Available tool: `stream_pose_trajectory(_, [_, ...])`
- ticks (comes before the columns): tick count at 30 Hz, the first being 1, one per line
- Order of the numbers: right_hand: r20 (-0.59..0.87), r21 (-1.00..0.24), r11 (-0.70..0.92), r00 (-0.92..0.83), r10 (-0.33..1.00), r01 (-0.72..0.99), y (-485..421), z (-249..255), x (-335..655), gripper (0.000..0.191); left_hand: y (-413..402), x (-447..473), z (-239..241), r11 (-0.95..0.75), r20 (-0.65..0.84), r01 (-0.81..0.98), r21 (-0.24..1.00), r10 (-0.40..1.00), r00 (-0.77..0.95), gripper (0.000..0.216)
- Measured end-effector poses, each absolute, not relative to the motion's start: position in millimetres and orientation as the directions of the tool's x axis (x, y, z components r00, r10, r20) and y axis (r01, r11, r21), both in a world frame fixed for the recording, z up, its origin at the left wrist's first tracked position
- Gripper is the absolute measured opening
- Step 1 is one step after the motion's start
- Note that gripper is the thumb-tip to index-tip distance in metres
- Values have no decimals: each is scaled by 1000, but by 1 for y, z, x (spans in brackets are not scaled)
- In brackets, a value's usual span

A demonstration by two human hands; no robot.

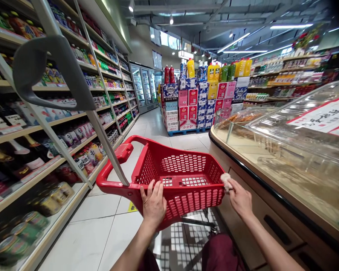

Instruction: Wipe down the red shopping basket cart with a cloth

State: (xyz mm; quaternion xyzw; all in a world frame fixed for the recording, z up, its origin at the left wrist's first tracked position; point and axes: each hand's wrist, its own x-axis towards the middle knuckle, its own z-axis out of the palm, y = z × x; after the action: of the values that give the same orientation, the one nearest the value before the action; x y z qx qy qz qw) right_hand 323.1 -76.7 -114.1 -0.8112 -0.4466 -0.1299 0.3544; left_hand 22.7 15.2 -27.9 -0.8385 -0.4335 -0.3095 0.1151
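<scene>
Left hand [154, 203] grips basket [183, 165] rim at 6 o'clock; right hand [240, 197] pinches cloth [225, 180] on the 3 o'clock corner; wiping apparently unfinished.

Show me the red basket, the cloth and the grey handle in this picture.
red basket [183, 163]: head view, on the mesh of its far inner wall.
cloth [226, 180]: head view, on the pale wad at the basket's right corner.
grey handle [45, 47]: head view, on the top of its curved bar.
</scene>
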Motion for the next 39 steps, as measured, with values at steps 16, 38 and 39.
stream_pose_trajectory(16, [547,-112,-166,201,813,980,-69,-96,297,35,14,23,-26,-591,609,801,91,669,425,40])
stream_pose_trajectory(38, [502,-253,82,58,863,964,-64,-107,349,39,16,24,-23,-593,627,802,73,653,425,40])
stream_pose_trajectory(39, [536,-299,34,139,832,954,-65,-112,351,38,15,24,-23,-593,625,802,77,655,424,40])
